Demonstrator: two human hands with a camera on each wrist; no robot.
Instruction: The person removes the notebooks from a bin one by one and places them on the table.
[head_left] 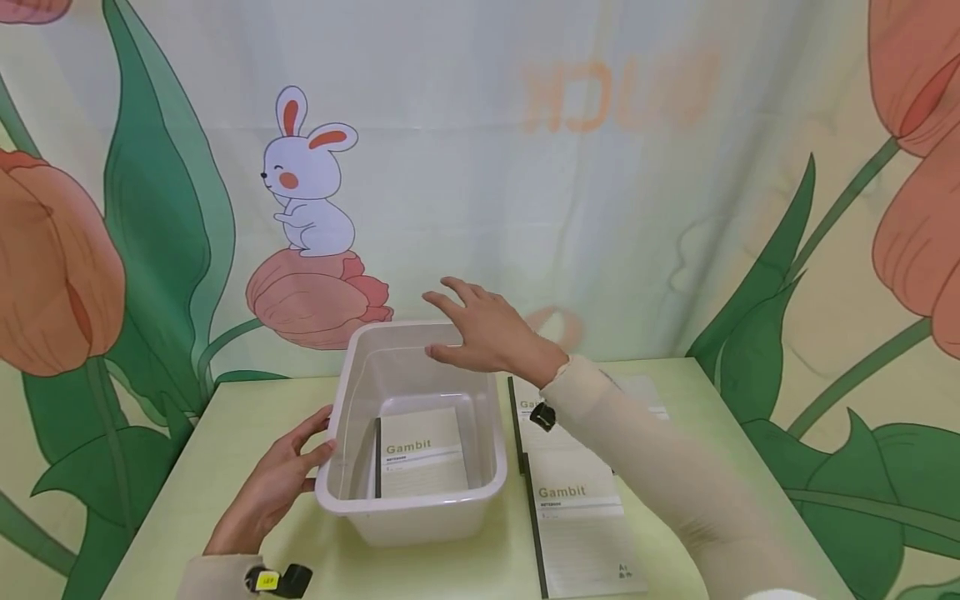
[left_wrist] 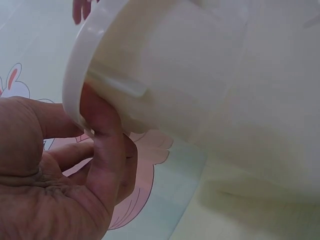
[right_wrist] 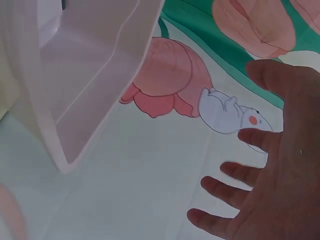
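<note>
A pale plastic bin (head_left: pixel 412 505) stands on the table with a Gambit notebook (head_left: pixel 423 467) lying inside it. My left hand (head_left: pixel 281 475) grips the bin's left rim; in the left wrist view, the thumb and fingers of this hand (left_wrist: pixel 65 165) pinch the lip of the bin (left_wrist: pixel 75 75). Over the far right corner of the bin hovers my right hand (head_left: pixel 487 329), fingers spread and holding nothing. The right wrist view has the same hand (right_wrist: pixel 280 165) apart from the bin wall (right_wrist: pixel 90 75).
To the right of the bin lies another Gambit notebook (head_left: pixel 581 542) with a dark spine. Behind it, a further notebook (head_left: pixel 540 433) is partly covered by my right sleeve (head_left: pixel 645 450). A printed curtain (head_left: pixel 465 192) hangs along the back of the green table (head_left: pixel 247 433).
</note>
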